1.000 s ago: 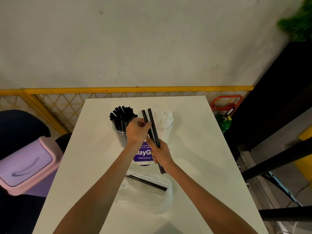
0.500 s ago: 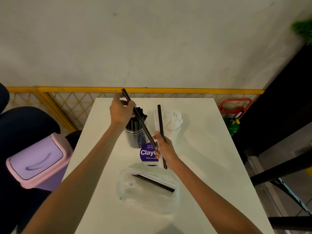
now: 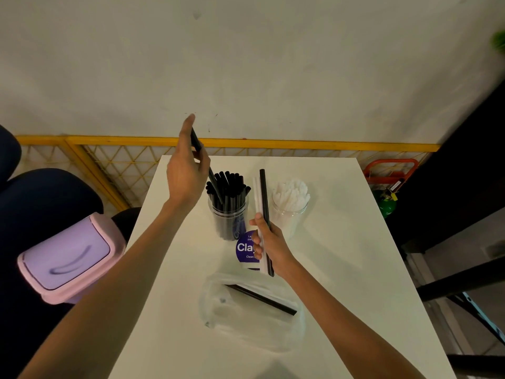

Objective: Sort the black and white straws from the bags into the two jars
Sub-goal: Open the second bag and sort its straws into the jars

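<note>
two clear jars: the black-straw jar (image 3: 228, 214) holds a bunch too dense to count, and so does the white-straw jar (image 3: 291, 214). two hands: the left hand (image 3: 185, 173) holds one tilted black straw (image 3: 214, 184), and the right hand (image 3: 270, 244) holds one upright black straw (image 3: 263, 195) plus what looks like two white straws (image 3: 257, 195). one clear bag (image 3: 218, 318) has one bagged black straw (image 3: 262, 299). one lilac bin (image 3: 68, 258), one desk (image 3: 341, 255).

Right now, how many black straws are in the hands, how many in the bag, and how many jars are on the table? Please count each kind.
Black straws in hands: 2 (left-hand straw, right-hand black straw)
Black straws in the bag: 1 (bag straw)
Jars: 2 (black-straw jar, white-straw jar)
Total: 5
</note>
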Demonstrator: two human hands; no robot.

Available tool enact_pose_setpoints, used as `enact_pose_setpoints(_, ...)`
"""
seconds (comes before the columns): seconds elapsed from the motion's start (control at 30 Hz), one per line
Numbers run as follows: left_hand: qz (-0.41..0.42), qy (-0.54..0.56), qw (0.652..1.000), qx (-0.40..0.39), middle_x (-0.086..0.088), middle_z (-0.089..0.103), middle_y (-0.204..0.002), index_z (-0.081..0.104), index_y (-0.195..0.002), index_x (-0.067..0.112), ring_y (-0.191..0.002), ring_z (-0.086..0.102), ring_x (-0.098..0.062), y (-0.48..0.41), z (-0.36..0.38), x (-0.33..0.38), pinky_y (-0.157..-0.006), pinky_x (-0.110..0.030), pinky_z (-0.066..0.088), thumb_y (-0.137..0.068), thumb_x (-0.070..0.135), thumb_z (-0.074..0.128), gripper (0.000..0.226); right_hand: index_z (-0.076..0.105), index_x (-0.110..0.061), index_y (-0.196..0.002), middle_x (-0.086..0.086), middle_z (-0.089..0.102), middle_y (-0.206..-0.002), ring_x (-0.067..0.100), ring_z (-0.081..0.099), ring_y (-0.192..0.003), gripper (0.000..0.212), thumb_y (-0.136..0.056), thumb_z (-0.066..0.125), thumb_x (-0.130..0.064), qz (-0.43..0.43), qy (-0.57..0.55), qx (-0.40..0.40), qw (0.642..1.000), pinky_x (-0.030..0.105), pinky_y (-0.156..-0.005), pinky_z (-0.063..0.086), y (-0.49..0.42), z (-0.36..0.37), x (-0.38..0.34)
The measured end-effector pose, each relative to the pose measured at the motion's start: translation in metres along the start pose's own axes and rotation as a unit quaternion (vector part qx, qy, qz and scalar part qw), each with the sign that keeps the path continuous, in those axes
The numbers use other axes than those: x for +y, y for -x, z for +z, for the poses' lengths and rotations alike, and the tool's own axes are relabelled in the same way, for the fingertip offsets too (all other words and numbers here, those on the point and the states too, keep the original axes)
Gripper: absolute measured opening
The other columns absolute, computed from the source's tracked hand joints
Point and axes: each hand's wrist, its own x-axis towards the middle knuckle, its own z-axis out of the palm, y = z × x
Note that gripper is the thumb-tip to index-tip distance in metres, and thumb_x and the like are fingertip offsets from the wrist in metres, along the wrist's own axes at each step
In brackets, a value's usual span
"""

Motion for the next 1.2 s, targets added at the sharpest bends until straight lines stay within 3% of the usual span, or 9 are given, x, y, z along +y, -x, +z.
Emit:
enact_pose_setpoints(0.3, 0.005, -0.057, 0.996, -0.072, -0.006, 0.063, -0.107, 0.041, -0.136, 0.015, -0.085, 0.065, -0.024, 0.032, 0.032, -0.038, -0.071, -0.037, 0.053, -0.095, 0.012, 0.048, 0.042, 0.051, -0.012, -0.092, -0.006, 0.043, -0.048, 0.006, 0.04, -0.041, 0.026, -0.091, 0.056, -0.038, 0.031, -0.009, -0.025, 0.999, 0.018, -0.041, 0.037, -0.006, -0.001, 0.004)
enact_pose_setpoints(0.37, 0.022, -0.081, 0.993, -0.08, -0.008, 0.067, -0.105, 0.049, -0.13, 0.012, -0.084, 0.065, -0.027, 0.042, 0.035, -0.046, -0.082, -0.037, 0.051, -0.095, 0.012, 0.049, 0.035, 0.054, -0.012, -0.1, -0.007, 0.042, -0.046, 0.005, 0.039, -0.039, 0.027, -0.093, 0.054, -0.037, 0.032, -0.012, -0.03, 0.999, 0.018, -0.039, 0.036, -0.007, 0.0, 0.005)
enact_pose_setpoints(0.43, 0.056, -0.119, 0.987, -0.094, -0.012, 0.069, -0.104, 0.057, -0.123, 0.009, -0.086, 0.066, -0.029, 0.05, 0.039, -0.056, -0.102, -0.043, 0.039, -0.095, 0.012, 0.047, 0.03, 0.057, -0.013, -0.106, -0.008, 0.04, -0.045, 0.004, 0.038, -0.037, 0.028, -0.094, 0.051, -0.038, 0.031, -0.014, -0.034, 0.999, 0.017, -0.038, 0.035, -0.008, 0.001, 0.006)
enact_pose_setpoints(0.5, 0.084, -0.162, 0.977, -0.109, -0.013, 0.069, -0.106, 0.061, -0.117, 0.007, -0.099, 0.065, -0.029, 0.057, 0.042, -0.065, -0.107, -0.047, 0.029, -0.094, 0.018, 0.041, 0.033, 0.059, -0.016, -0.107, -0.009, 0.039, -0.045, 0.004, 0.037, -0.037, 0.027, -0.095, 0.049, -0.038, 0.031, -0.021, -0.039, 0.999, 0.017, -0.038, 0.035, -0.008, 0.002, 0.007)
enact_pose_setpoints(0.67, 0.122, -0.229, 0.951, -0.17, -0.012, 0.064, -0.119, 0.062, -0.118, 0.005, -0.121, 0.051, -0.033, 0.068, 0.04, -0.073, -0.104, -0.055, 0.03, -0.09, 0.019, 0.033, 0.043, 0.059, -0.021, -0.112, -0.008, 0.042, -0.044, 0.003, 0.036, -0.036, 0.026, -0.096, 0.047, -0.038, 0.028, -0.031, -0.059, 0.997, 0.017, -0.038, 0.035, -0.009, 0.004, 0.005)
enact_pose_setpoints(0.8, 0.105, -0.209, 0.959, -0.157, -0.018, 0.058, -0.125, 0.06, -0.119, 0.003, -0.123, 0.045, -0.039, 0.064, 0.038, -0.062, -0.104, -0.052, 0.032, -0.089, 0.017, 0.032, 0.044, 0.059, -0.023, -0.115, -0.007, 0.046, -0.047, 0.004, 0.036, -0.037, 0.028, -0.095, 0.046, -0.039, 0.021, -0.033, -0.065, 0.997, 0.017, -0.039, 0.035, -0.009, 0.005, 0.002)
enact_pose_setpoints(1.0, -0.008, -0.004, 0.995, -0.103, -0.014, 0.061, -0.11, 0.06, -0.118, 0.002, -0.095, 0.06, -0.026, 0.053, 0.043, -0.012, -0.08, -0.031, 0.052, -0.094, 0.016, 0.045, 0.031, 0.058, -0.024, -0.119, -0.005, 0.047, -0.051, 0.005, 0.036, -0.039, 0.033, -0.095, 0.046, -0.043, 0.016, -0.053, -0.074, 0.996, 0.017, -0.041, 0.035, -0.008, -0.001, -0.002)
enact_pose_setpoints(1.1, -0.075, 0.054, 0.988, -0.125, -0.009, 0.064, -0.098, 0.059, -0.118, 0.0, -0.081, 0.058, -0.013, 0.051, 0.052, 0.006, -0.07, -0.007, 0.046, -0.092, 0.011, 0.054, 0.028, 0.059, -0.027, -0.116, -0.004, 0.048, -0.052, 0.005, 0.037, -0.04, 0.03, -0.095, 0.044, -0.044, 0.008, -0.058, -0.077, 0.995, 0.017, -0.042, 0.036, -0.005, -0.005, -0.004)
enact_pose_setpoints(1.2, -0.183, 0.126, 0.954, -0.2, -0.005, 0.062, -0.089, 0.058, -0.116, -0.003, -0.075, 0.059, -0.011, 0.054, 0.064, 0.015, -0.062, -0.004, 0.048, -0.09, 0.014, 0.059, 0.031, 0.059, -0.028, -0.114, -0.004, 0.05, -0.053, 0.005, 0.037, -0.039, 0.028, -0.096, 0.043, -0.042, -0.002, -0.071, -0.075, 0.995, 0.017, -0.041, 0.035, 0.0, -0.012, -0.006)
